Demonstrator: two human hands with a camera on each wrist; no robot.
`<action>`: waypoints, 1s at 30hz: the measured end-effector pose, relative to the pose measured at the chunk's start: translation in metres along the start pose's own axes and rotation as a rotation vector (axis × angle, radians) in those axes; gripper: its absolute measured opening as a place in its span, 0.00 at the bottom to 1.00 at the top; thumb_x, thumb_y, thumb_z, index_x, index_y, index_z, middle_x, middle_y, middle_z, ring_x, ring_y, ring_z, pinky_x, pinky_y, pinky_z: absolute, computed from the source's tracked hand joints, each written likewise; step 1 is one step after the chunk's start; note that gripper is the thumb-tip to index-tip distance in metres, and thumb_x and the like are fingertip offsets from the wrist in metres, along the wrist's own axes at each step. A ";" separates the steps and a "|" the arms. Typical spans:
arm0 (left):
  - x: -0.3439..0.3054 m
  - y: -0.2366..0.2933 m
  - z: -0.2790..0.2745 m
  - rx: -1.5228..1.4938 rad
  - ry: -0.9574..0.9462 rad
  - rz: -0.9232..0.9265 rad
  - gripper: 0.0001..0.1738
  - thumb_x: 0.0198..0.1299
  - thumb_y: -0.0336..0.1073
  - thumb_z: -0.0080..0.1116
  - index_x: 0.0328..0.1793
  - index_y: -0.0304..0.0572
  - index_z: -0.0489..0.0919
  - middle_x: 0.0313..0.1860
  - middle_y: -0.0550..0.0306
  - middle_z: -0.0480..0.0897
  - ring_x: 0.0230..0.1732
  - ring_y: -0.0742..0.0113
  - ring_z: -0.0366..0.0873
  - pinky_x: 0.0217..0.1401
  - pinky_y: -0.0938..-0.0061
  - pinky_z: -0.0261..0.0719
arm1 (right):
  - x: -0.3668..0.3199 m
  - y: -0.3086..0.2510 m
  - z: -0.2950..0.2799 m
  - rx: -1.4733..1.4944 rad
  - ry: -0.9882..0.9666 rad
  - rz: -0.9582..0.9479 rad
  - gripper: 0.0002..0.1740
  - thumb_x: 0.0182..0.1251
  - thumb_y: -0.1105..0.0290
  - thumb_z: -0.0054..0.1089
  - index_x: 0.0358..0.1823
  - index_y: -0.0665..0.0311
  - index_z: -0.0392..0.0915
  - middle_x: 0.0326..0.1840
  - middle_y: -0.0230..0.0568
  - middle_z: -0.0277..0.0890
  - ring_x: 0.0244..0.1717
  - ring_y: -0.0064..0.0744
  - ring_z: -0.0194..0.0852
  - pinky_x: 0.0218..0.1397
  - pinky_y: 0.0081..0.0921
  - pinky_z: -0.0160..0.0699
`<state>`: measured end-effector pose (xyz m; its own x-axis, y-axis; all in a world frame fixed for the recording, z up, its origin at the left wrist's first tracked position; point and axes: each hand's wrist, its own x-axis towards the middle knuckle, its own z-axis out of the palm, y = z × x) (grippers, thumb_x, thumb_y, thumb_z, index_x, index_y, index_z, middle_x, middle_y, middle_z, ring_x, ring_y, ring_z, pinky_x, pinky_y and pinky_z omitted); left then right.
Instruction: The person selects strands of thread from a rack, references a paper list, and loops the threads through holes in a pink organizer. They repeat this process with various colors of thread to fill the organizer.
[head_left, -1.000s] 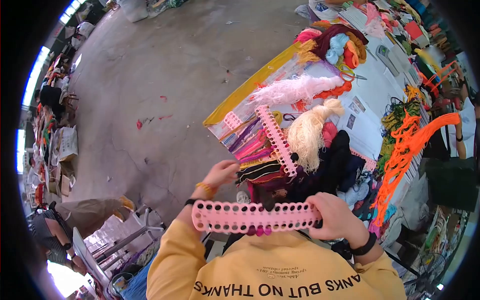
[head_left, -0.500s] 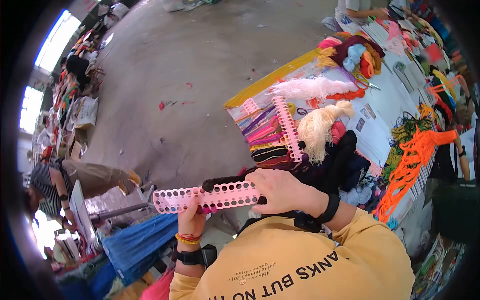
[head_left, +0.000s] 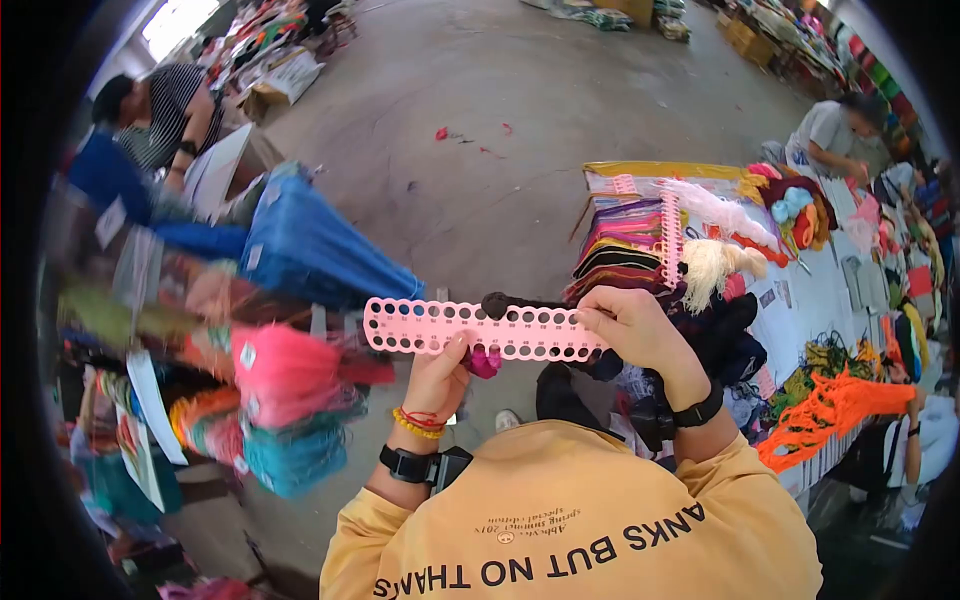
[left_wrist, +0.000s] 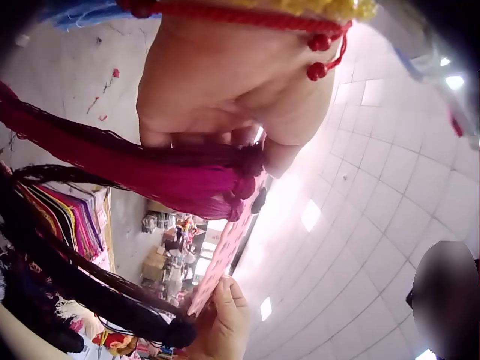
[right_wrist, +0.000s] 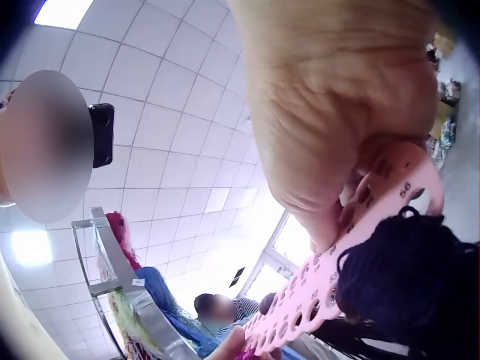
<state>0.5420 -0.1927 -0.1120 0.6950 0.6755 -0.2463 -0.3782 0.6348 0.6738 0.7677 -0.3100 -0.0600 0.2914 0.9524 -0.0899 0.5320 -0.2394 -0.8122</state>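
Observation:
Both hands hold a long pink thread organizer board (head_left: 455, 330) with numbered holes along its edges, level in front of the chest. My left hand (head_left: 438, 378) pinches its lower edge left of the middle, thumb on the face. Right by that thumb, magenta thread (left_wrist: 187, 184) is looped through the edge holes and hangs down in a hank. My right hand (head_left: 645, 335) grips the right end, thumb on top and fingers underneath. A dark thread knot (head_left: 494, 305) sits at the far edge. Navy thread (right_wrist: 412, 277) hangs from the board close to my right hand.
To the right, a table (head_left: 785, 325) bears a second pink board (head_left: 671, 240) with many-coloured threads, cream yarn (head_left: 715, 268) and orange yarn (head_left: 838, 415). On the left hang blue yarn (head_left: 320, 240) and pink yarn (head_left: 285, 365). A person in stripes (head_left: 180, 110) bends at the upper left.
My left hand has gone from beside the table's threads to the board's lower edge and grips it. The head view has turned left, bringing the hanging yarns in; the table appears farther right.

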 end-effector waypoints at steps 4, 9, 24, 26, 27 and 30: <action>-0.055 0.004 -0.012 0.026 0.023 0.106 0.16 0.61 0.30 0.50 0.56 0.41 0.66 0.51 0.57 0.73 0.53 0.66 0.72 0.56 0.68 0.72 | -0.022 -0.020 0.022 0.085 -0.142 -0.025 0.11 0.62 0.67 0.52 0.35 0.69 0.75 0.20 0.39 0.71 0.23 0.24 0.68 0.29 0.22 0.68; -0.111 0.004 -0.005 0.053 0.050 0.171 0.15 0.61 0.31 0.51 0.54 0.40 0.68 0.48 0.57 0.75 0.49 0.66 0.74 0.52 0.69 0.75 | -0.045 -0.032 0.031 0.168 -0.302 -0.047 0.10 0.63 0.70 0.51 0.35 0.71 0.75 0.23 0.29 0.70 0.25 0.16 0.64 0.30 0.18 0.67; -0.254 -0.029 -0.011 0.094 0.331 0.284 0.13 0.61 0.34 0.52 0.51 0.43 0.72 0.45 0.60 0.78 0.46 0.68 0.76 0.49 0.69 0.74 | -0.107 -0.052 0.074 0.303 -0.505 -0.063 0.09 0.64 0.70 0.50 0.32 0.69 0.75 0.23 0.23 0.68 0.24 0.11 0.60 0.26 0.13 0.62; -0.277 -0.023 -0.030 0.094 0.393 0.313 0.11 0.60 0.35 0.53 0.48 0.43 0.73 0.42 0.60 0.79 0.45 0.68 0.77 0.49 0.69 0.74 | -0.110 -0.056 0.085 0.330 -0.518 -0.090 0.09 0.64 0.70 0.50 0.31 0.69 0.75 0.23 0.22 0.67 0.24 0.11 0.60 0.26 0.12 0.62; -0.290 -0.015 -0.031 0.066 0.448 0.349 0.09 0.61 0.36 0.52 0.45 0.42 0.75 0.38 0.59 0.80 0.42 0.68 0.78 0.47 0.71 0.76 | -0.113 -0.064 0.090 0.339 -0.535 -0.080 0.09 0.65 0.69 0.50 0.31 0.68 0.75 0.23 0.21 0.67 0.24 0.10 0.59 0.26 0.12 0.61; -0.332 0.004 -0.060 0.004 0.518 0.486 0.08 0.62 0.37 0.50 0.42 0.42 0.74 0.36 0.59 0.80 0.39 0.68 0.79 0.43 0.74 0.77 | -0.121 -0.087 0.112 0.293 -0.546 -0.095 0.10 0.65 0.69 0.50 0.31 0.68 0.75 0.23 0.22 0.67 0.24 0.10 0.59 0.26 0.12 0.61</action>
<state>0.2730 -0.3919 -0.0686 0.0676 0.9740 -0.2163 -0.5688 0.2158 0.7937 0.5968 -0.3828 -0.0430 -0.2359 0.9446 -0.2280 0.2731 -0.1608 -0.9484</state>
